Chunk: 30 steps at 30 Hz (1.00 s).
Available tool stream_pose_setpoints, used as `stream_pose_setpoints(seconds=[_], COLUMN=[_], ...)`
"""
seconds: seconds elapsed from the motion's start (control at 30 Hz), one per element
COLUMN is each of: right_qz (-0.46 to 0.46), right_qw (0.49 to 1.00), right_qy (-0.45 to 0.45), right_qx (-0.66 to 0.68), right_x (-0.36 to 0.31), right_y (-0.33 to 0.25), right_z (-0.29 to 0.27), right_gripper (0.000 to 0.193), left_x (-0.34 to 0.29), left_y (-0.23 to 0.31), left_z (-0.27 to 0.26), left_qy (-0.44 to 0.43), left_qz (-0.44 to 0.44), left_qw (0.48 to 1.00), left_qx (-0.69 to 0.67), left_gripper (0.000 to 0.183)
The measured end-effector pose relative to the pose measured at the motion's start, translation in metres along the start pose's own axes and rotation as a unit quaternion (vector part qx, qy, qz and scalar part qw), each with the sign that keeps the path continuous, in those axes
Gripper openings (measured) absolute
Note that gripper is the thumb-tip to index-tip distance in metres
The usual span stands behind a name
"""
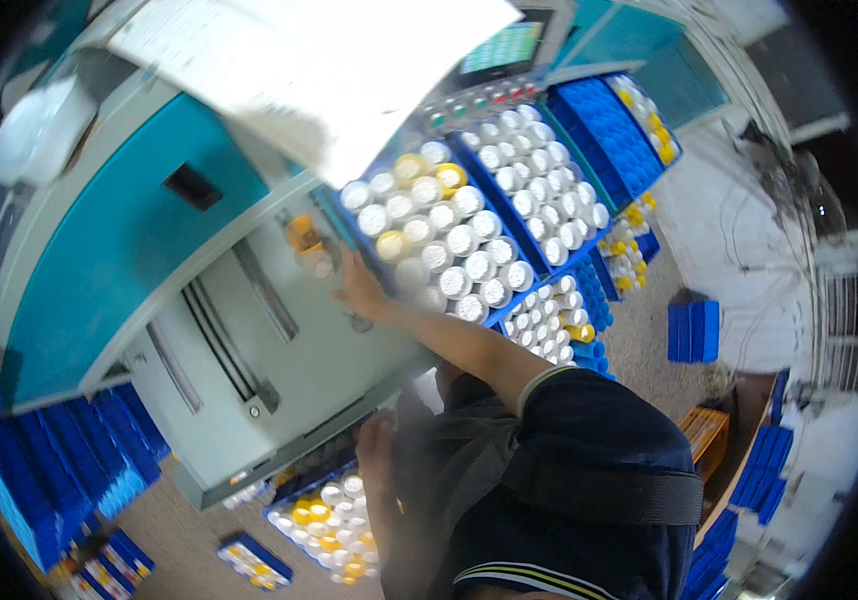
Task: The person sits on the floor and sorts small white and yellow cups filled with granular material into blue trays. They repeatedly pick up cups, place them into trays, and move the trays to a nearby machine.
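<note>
My right hand reaches over the pale grey machine table, its thumb and fingers apart with nothing visible between them. Just beyond the fingertips are a small whitish round piece and a yellow-orange part. Beside the hand, a blue tray carries rows of white round pieces, a few of them yellow. My left hand is low by the table's near edge, close to my body. It is blurred, and its fingers are not clear enough to read.
A teal machine housing rises behind the slotted table. White paper sheets hang over the top, partly covering a screen. Another tray of white and yellow pieces sits below the table edge. Blue crates are stacked at left.
</note>
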State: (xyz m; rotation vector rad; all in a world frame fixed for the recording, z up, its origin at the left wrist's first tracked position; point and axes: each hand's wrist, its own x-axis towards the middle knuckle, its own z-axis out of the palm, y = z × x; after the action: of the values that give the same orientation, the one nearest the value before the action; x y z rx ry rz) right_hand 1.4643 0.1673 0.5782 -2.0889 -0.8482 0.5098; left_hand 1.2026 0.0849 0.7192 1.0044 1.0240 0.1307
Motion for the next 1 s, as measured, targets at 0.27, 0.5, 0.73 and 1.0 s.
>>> stream_pose_setpoints(seconds=[0.27, 0.5, 0.73, 1.0], right_qz=[0.107, -0.087, -0.197, -0.093], right_qw=[0.986, 0.955, 0.897, 0.924], right_qy=[-0.006, 0.284, 0.395, 0.371], right_qx=[0.132, 0.008, 0.031, 0.029], right_x=[-0.143, -0.086, 0.08, 0.142], right_y=[0.044, 0.064, 0.028, 0.026], right_z=[-0.131, -0.298, -0.418, -0.427], right_gripper=[0.065, 0.037, 0.041, 0.051], left_x=[-0.051, -0.108, -0.149, -0.163], left_y=[0.15, 0.161, 0.167, 0.137], left_z=[0.157, 0.264, 0.311, 0.338], left_qy=[-0.717, -0.845, -0.836, -0.766], left_qz=[0.215, 0.056, 0.095, 0.322], left_qw=[0.649, 0.529, 0.54, 0.556], left_qx=[0.133, 0.055, -0.019, 0.0], left_gripper=[0.053, 0.042, 0.043, 0.049])
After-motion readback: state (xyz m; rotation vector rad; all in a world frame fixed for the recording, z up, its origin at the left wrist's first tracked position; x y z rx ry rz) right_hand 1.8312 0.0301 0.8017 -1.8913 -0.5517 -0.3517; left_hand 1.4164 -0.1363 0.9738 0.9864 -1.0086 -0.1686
